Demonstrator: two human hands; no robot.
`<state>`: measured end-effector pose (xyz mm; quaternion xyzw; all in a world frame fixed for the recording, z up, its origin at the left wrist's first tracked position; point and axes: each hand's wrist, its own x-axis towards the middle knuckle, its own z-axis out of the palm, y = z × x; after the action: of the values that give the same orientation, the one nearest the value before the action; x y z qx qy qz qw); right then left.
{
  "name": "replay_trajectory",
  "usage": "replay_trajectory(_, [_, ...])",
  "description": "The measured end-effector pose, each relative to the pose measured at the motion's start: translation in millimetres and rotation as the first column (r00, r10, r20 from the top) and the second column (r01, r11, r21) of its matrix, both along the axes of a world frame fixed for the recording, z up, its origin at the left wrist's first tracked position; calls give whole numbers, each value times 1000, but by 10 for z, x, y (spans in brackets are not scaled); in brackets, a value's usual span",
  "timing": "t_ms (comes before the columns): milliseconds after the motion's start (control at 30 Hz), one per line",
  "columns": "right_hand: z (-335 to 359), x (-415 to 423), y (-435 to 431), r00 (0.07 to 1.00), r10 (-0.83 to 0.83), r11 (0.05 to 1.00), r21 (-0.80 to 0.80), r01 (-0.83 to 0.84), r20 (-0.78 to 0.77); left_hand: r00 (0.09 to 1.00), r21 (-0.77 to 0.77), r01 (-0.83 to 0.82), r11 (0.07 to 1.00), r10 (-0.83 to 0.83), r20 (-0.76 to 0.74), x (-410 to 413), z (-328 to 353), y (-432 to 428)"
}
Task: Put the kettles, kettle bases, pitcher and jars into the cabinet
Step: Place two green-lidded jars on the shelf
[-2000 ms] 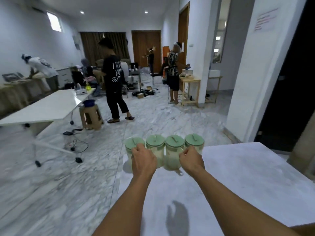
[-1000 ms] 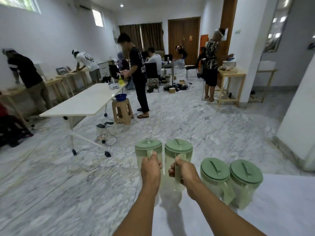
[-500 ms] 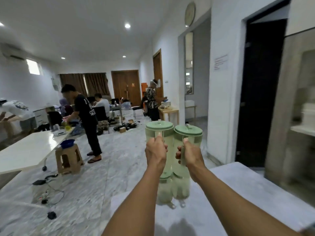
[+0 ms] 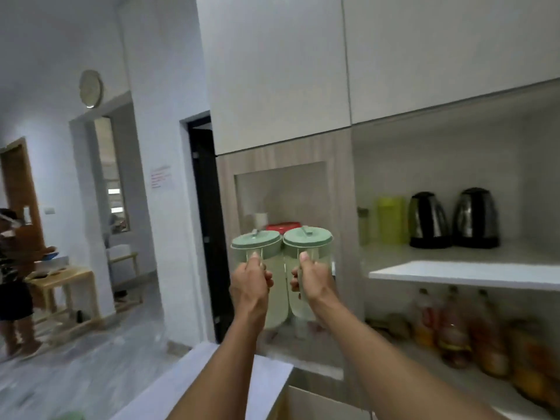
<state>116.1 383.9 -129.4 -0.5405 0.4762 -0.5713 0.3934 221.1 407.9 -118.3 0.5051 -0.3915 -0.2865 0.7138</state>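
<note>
I hold two clear jars with pale green lids in the air, side by side in front of the cabinet. My left hand point(image 4: 251, 279) grips the handle of the left jar point(image 4: 257, 247). My right hand point(image 4: 312, 277) grips the handle of the right jar point(image 4: 307, 242). On the cabinet's white shelf point(image 4: 466, 272) to the right stand two steel kettles point(image 4: 427, 219) point(image 4: 475, 218) on black bases, with a yellow-green pitcher point(image 4: 391, 219) to their left. A small recessed niche point(image 4: 281, 201) lies directly behind the jars.
Below the shelf stand several bottles point(image 4: 454, 325) with orange contents. A red-lidded container point(image 4: 281, 227) sits in the niche. A white counter edge point(image 4: 212, 377) is below my arms. A dark doorway point(image 4: 203, 207) lies left of the cabinet; a person point(image 4: 12, 268) stands by a wooden table at far left.
I lifted two jars off the white table by their handles and turned right with them, from facing the room to facing the cabinet. They are now raised before the niche.
</note>
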Motion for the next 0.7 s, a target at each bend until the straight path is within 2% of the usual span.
replay_trajectory(33, [37, -635, -234, 990, -138, 990, -20, 139, 35, 994, 45, 108, 993, -109, 13, -660, -7, -332])
replay_trajectory(167, [13, -1087, -341, 991, -123, 992, 0, 123, -52, 986, 31, 158, 987, -156, -49, -987, -77, -594])
replay_trajectory(400, [8, -3072, -1208, 935, -341, 940, -37, 339, -94, 921, 12, 388, 922, -388, -27, -2942, -103, -1672])
replay_trajectory(700, [-114, -4664, -2068, 858, -504, 862, 10, 507, -94, 835, 96, 549, 830, -550, -16, -4594, -214, -2694])
